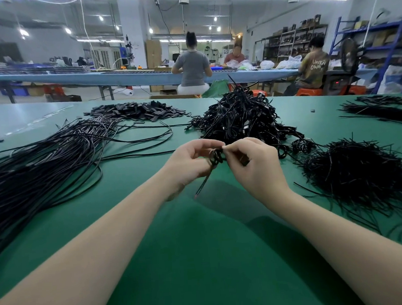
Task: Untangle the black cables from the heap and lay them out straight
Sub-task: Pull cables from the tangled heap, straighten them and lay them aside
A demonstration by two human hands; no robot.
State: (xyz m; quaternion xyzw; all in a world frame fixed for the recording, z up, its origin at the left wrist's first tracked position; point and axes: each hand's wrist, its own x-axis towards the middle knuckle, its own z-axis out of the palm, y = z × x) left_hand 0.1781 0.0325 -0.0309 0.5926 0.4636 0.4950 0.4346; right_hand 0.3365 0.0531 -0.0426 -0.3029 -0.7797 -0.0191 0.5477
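Both the left hand [191, 161] and right hand [250, 163] are pinching a coiled black cable [215, 157] just at six o'clock of the heap [240, 118], so loosening the coil gently seems wiser than tugging it.

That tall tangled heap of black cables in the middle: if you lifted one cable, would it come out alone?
Probably not: the heap looks tightly interlaced, so neighbours would likely drag along. The cables seem floppy; the straightened ones curve loosely on the table.

Bare green table [202, 259] lies open near the person; 3 black cable piles block left [41, 163], centre [240, 118], right [358, 174].
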